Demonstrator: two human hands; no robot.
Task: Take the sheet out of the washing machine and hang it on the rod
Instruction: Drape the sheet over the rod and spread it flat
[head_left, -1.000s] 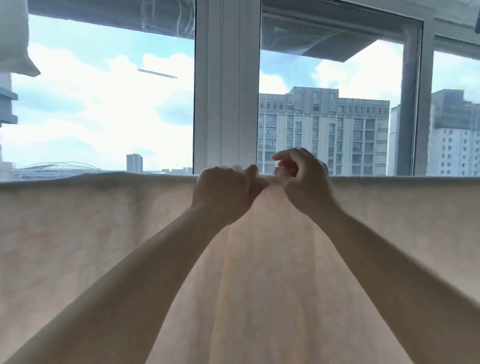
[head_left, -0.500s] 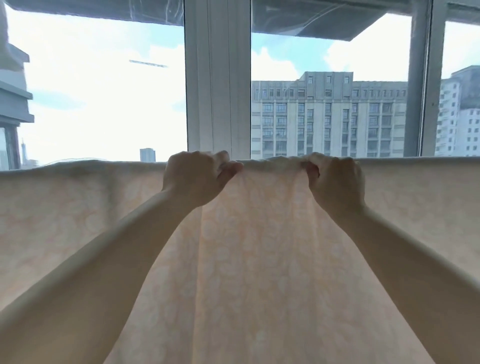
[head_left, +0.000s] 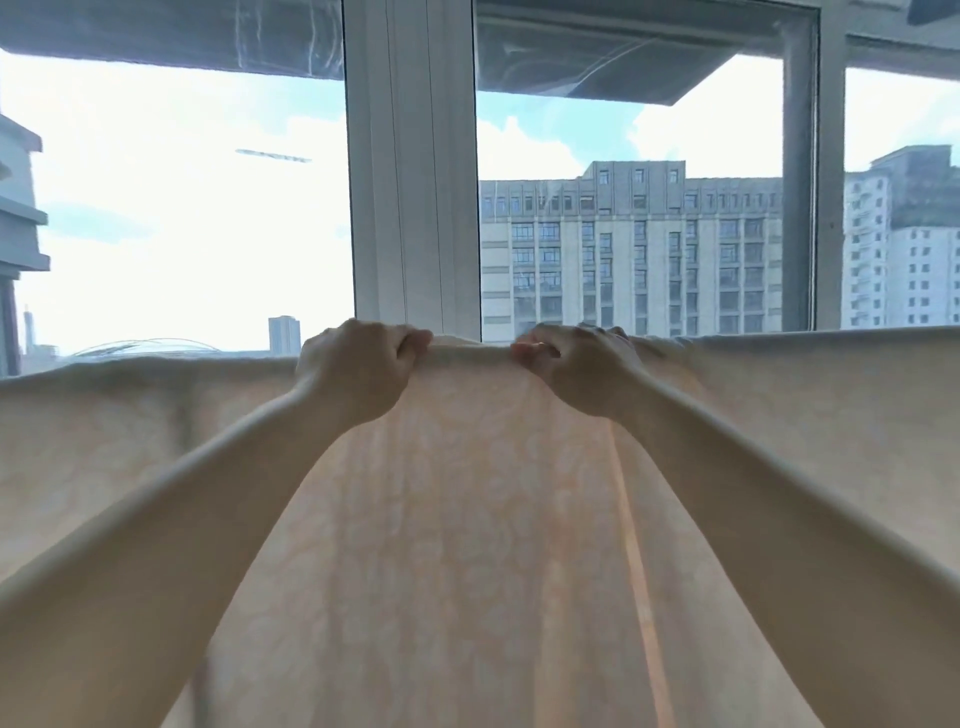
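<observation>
A pale peach sheet (head_left: 467, 519) with a faint floral pattern hangs across the whole width of the view, its top fold running level from left to right. The rod lies under that fold and is hidden by the cloth. My left hand (head_left: 358, 371) grips the top fold just left of centre, fingers curled over it. My right hand (head_left: 576, 371) grips the same fold a short way to the right, thumb side towards the left hand. A narrow bunched stretch of sheet spans between the two hands.
Right behind the sheet stands a large window with a thick white frame post (head_left: 413, 171) in the middle and a grey post (head_left: 813, 171) to the right. Tall buildings (head_left: 628, 249) and bright sky show through the glass.
My hands, nearly touching a second ago, spread apart along the top fold and have since come a little closer together. Both grip the sheet's top fold.
</observation>
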